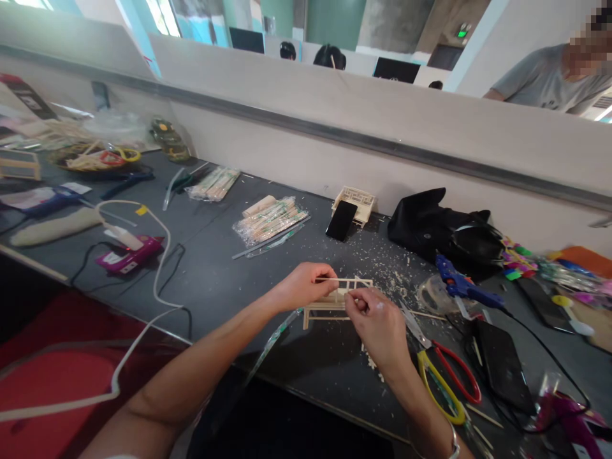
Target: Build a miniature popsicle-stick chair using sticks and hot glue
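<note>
A small bench-like frame of pale wooden sticks [306, 312] stands near the table's front edge, between my hands. My left hand [308, 282] is closed on the left end of its upper rail, thumb and fingers pinching the stick. Lower and to the right, my right hand [380, 315] has its fingertips pinched together against the front of the frame. Whatever small piece may sit between those fingertips is hidden. Scissors [442, 376] with one red and one yellow handle lie just right of my right wrist. Wood crumbs are scattered behind and beside the frame.
Behind stand a finished-looking stick model [356, 199] and a phone [341, 220] leaning on it. A blue glue gun [461, 284] and a black bag [430, 223] are to the right. Packs of sticks [272, 220] and a purple power strip [130, 254] with a white cable lie left.
</note>
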Motion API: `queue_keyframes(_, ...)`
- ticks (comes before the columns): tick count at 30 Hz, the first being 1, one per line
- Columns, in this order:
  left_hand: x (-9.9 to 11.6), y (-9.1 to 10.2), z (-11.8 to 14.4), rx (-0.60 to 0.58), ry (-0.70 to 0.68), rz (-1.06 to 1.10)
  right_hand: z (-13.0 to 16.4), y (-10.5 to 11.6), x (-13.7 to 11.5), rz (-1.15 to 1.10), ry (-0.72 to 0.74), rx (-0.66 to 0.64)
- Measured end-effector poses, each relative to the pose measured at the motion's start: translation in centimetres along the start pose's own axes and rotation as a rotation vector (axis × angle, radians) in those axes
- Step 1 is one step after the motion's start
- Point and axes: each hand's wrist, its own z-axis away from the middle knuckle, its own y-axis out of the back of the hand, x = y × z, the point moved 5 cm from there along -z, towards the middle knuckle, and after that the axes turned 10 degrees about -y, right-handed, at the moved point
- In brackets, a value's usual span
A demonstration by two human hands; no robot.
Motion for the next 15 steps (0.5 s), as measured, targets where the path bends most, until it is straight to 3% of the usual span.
queue_keyframes(8, 0.0, 0.0, 0.0, 0.001, 0.0, 0.0, 0.1, 0.2, -0.1, 0.007, 0.006, -0.005)
queue_keyframes(15, -0.1, 0.0, -0.1, 0.005, -0.004, -0.013, 1.2, 0.7, -1.2, 0.016, 0.098, 0.102)
